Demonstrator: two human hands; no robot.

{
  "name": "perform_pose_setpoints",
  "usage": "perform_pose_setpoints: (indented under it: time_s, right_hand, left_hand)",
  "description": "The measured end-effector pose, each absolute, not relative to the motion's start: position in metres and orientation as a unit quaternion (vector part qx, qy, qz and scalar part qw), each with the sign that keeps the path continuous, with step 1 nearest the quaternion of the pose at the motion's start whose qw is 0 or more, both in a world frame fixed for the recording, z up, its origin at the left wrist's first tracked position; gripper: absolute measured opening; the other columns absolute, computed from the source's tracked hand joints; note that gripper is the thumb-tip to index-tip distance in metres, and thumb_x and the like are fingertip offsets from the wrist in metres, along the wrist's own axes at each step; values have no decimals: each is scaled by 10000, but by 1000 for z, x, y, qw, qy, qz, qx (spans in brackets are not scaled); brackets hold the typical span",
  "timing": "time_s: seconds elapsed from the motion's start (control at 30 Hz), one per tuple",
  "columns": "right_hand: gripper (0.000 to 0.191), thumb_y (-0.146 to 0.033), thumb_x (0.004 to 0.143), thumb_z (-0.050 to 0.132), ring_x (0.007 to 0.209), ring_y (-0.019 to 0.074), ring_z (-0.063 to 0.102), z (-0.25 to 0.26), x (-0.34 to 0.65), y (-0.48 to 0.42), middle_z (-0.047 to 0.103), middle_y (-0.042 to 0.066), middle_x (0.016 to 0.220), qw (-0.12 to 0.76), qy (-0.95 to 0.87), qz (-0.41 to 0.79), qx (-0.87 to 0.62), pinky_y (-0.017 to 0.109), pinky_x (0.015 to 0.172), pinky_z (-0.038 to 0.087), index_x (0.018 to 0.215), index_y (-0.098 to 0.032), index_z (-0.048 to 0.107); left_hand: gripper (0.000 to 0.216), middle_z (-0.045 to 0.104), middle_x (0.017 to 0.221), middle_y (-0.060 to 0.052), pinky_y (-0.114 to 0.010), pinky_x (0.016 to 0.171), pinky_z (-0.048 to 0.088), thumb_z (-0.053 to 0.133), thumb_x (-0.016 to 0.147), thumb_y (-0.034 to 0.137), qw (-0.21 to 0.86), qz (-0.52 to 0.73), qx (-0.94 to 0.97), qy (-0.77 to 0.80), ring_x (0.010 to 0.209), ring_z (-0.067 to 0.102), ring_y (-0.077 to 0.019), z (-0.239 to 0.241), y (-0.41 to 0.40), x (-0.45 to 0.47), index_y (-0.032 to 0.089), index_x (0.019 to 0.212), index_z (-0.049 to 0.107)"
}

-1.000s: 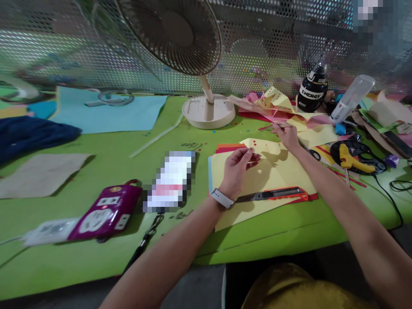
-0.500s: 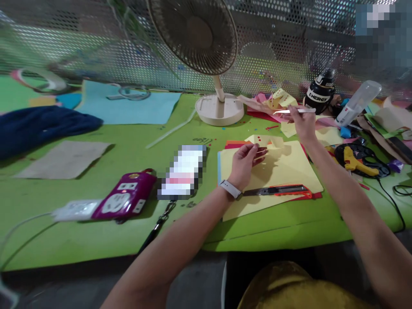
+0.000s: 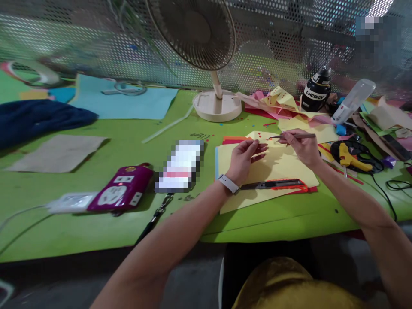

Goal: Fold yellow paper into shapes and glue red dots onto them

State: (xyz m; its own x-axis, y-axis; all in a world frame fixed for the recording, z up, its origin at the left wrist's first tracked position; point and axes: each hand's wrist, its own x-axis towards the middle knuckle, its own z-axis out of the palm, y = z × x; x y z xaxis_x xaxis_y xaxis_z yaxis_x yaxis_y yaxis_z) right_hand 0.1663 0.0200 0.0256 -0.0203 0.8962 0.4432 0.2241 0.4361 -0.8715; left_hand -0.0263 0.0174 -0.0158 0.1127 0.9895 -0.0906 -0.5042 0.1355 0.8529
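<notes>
My left hand, with a watch on the wrist, pinches the edge of a small piece of yellow paper dotted with red bits. Its other fingers are loosely curled over the stacked paper. In my right hand is a pair of slim, pointed tweezers, the tips reaching left to the small paper. Under both hands lies a stack of coloured paper with a yellow sheet on top. An orange and black utility knife rests on that sheet, below my left hand.
Left of the stack are a phone and a purple power strip. Behind stands a fan. Paper scraps, a black bottle, a clear bottle and a yellow glue gun crowd the right.
My right hand has come down and toward me from above the scrap pile, bringing the tweezers to the small paper. My left hand has stayed over the stack; the view has shifted slightly.
</notes>
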Motion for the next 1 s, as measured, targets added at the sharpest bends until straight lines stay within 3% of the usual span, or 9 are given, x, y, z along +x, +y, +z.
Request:
perform_pose_setpoints:
  time_s: [0.3,0.63,1.0]
  right_hand:
    - [266,-474,835,749,759,180,784,24,167,15,798,21,816,549,-657,296,-423,285,691,650,875,-212,766]
    - [410,-584,715,811,640,174,766,27,170,20,764,17,675,600,-503,400,-475,230,544,597,811,-197,715]
    - [389,-569,705,813,726,189,783,9,164,21,789,18,743,611,-451,446,-474,252,584,624,822,-212,709]
  left_hand:
    - [357,790,892,-60,-289,782,594,880,711,399,678,549,341,351,839,755,-166,-17,17,-28,169,808,624]
    - [235,789,863,-46,-258,756,597,822,802,314,674,562,327,351,809,752,-139,-19,18,-26,173,813,634]
    - [201,783,899,-44,-298,831,593,784,842,317,663,563,339,359,874,753,-157,-18,15,-25,184,831,632]
